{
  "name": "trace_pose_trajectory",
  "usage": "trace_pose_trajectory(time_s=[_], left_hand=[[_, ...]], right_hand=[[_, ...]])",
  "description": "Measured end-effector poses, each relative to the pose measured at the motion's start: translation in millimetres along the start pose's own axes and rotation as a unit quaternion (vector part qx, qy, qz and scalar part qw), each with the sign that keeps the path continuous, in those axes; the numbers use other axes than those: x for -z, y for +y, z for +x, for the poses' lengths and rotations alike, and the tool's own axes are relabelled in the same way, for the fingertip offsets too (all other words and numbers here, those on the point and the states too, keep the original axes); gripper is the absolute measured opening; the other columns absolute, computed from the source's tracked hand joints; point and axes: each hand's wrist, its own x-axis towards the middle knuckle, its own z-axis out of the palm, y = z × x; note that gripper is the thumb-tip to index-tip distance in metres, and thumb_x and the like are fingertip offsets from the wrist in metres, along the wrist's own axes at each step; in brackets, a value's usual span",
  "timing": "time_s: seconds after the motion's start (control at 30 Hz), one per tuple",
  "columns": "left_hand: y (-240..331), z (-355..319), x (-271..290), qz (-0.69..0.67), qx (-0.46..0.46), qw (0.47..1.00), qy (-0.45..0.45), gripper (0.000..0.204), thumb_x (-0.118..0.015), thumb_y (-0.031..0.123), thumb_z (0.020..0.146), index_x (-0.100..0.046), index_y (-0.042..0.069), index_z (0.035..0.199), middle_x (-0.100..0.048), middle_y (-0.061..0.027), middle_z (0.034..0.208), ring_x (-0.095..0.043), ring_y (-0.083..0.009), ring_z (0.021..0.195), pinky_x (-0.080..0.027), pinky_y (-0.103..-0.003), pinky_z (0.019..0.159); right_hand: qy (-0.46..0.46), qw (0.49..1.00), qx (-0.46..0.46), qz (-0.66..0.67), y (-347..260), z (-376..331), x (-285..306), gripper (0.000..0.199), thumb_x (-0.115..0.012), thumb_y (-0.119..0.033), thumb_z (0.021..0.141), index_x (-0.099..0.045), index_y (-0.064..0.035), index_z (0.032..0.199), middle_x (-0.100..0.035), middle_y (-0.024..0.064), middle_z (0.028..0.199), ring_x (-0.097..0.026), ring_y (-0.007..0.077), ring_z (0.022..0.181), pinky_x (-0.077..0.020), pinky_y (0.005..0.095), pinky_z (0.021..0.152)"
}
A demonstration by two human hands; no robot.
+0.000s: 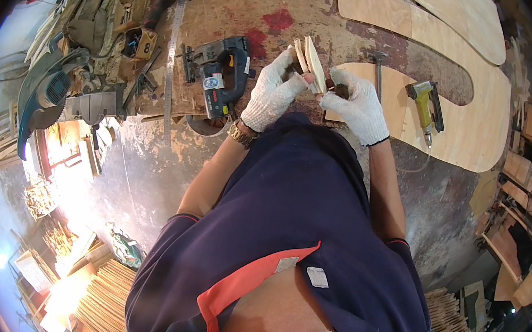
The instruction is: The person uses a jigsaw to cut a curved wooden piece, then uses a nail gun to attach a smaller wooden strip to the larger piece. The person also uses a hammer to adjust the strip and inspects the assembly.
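Note:
Both my hands wear white knitted gloves and meet above the near edge of the workbench. My left hand [272, 93] is closed round some thin, pale wooden pieces [314, 66], which stand up side by side at a slant. Close to their right side, my right hand [361, 108] has its fingers curled in. A small dark thing [339, 90] shows at those fingers; its kind I cannot make out. Just left of my left hand lies a jigsaw [224, 74]. A hammer [378, 71] rests beyond my right hand, partly on a curved plywood panel [470, 139].
A yellow-green air stapler [422, 108] with a hose lies on the plywood. Along the left run a long metal ruler [172, 59], a red and black drill [161, 6] and a circular saw [50, 91] with its blade exposed. Stacked wooden strips [106, 301] stand behind me.

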Motion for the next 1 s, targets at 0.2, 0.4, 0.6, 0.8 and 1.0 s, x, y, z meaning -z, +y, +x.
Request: trace_pose_trajectory(time_s=[0.2,0.4,0.6,0.8,1.0], left_hand=[[-3.2,0.6,3.3,-0.051,0.004,0.999,-0.008,0.071,-0.073,0.025,0.095,-0.042,-0.005,0.151,-0.064,-0.0102,0.127,-0.06,-0.0146,0.113,-0.049,-0.032,0.099],[-4.3,10.6,9.5,-0.052,0.004,0.999,-0.009,0.057,-0.068,0.009,0.095,-0.046,-0.002,0.146,-0.063,-0.0073,0.122,-0.061,-0.0116,0.101,-0.052,-0.027,0.088],[-51.1,36.0,6.3,0.122,0.065,0.984,-0.115,0.036,-0.072,0.012,0.094,-0.063,-0.002,0.126,-0.069,-0.003,0.099,-0.062,-0.0077,0.088,-0.049,-0.023,0.079],[-133.5,61.1,-24.9,0.103,0.076,0.988,-0.084,0.037,-0.069,0.01,0.093,-0.058,-0.005,0.124,-0.068,-0.0056,0.104,-0.062,-0.0126,0.088,-0.051,-0.03,0.082],[-165.4,59.6,-39.9,0.244,0.079,0.965,-0.052,0.041,-0.072,0.031,0.093,-0.057,0.003,0.119,-0.068,-0.0135,0.098,-0.064,-0.0222,0.089,-0.051,-0.037,0.083]], right_hand=[[0.056,0.996,0.039,-0.055,3.9,-3.8,-6.2,0.049,-0.085,-0.019,0.08,-0.067,0.0031,0.119,-0.072,0.0115,0.1,-0.069,0.0178,0.088,-0.0555,0.0319,0.081],[0.209,0.865,0.242,-0.387,16.7,3.2,2.5,0.046,-0.084,-0.015,0.072,-0.07,-0.0077,0.116,-0.068,0.0123,0.112,-0.065,0.0373,0.106,-0.0544,0.0411,0.093],[0.21,0.833,0.253,-0.445,65.4,1.6,19.9,0.049,-0.081,-0.014,0.074,-0.067,-0.0107,0.121,-0.064,0.0118,0.12,-0.063,0.0371,0.112,-0.0521,0.0464,0.096],[0.371,0.847,-0.113,-0.363,164.5,1.7,35.0,0.057,-0.078,-0.028,0.082,-0.056,-0.0036,0.128,-0.061,0.0233,0.121,-0.059,0.0408,0.116,-0.0482,0.0507,0.101],[0.248,0.88,-0.163,-0.37,212.6,0.3,45.7,0.048,-0.066,-0.028,0.09,-0.052,-0.0031,0.128,-0.067,0.0264,0.104,-0.067,0.0454,0.095,-0.0535,0.0547,0.084]])
